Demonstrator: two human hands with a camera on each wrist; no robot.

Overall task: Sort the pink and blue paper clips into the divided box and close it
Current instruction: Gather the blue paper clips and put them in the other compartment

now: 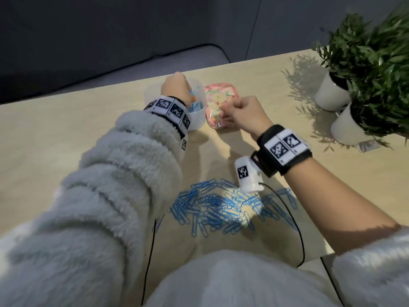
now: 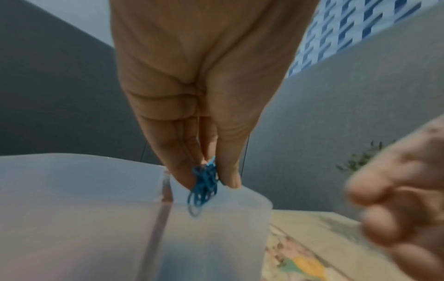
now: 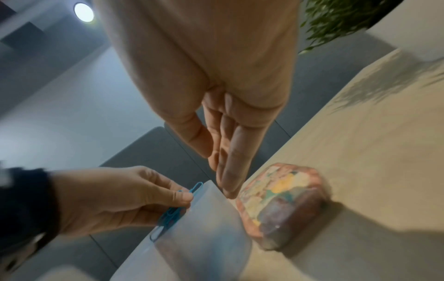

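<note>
Both hands work at the far side of the surface (image 1: 66,134): the left hand (image 1: 177,89) pinches a small bunch of blue clips (image 2: 204,186) over the translucent divided box (image 1: 197,120), while the right hand (image 1: 243,114), fingers together and holding nothing visible, hovers by the pink patterned lid (image 1: 218,100) just beside the box. Most loose blue paper clips (image 1: 221,209) lie heaped near the body. Clips look light, stiff, slippery and prone to tangling, so pinching small clusters suits them. No readable writing shows; the wristbands carry only square coded markers.
</note>
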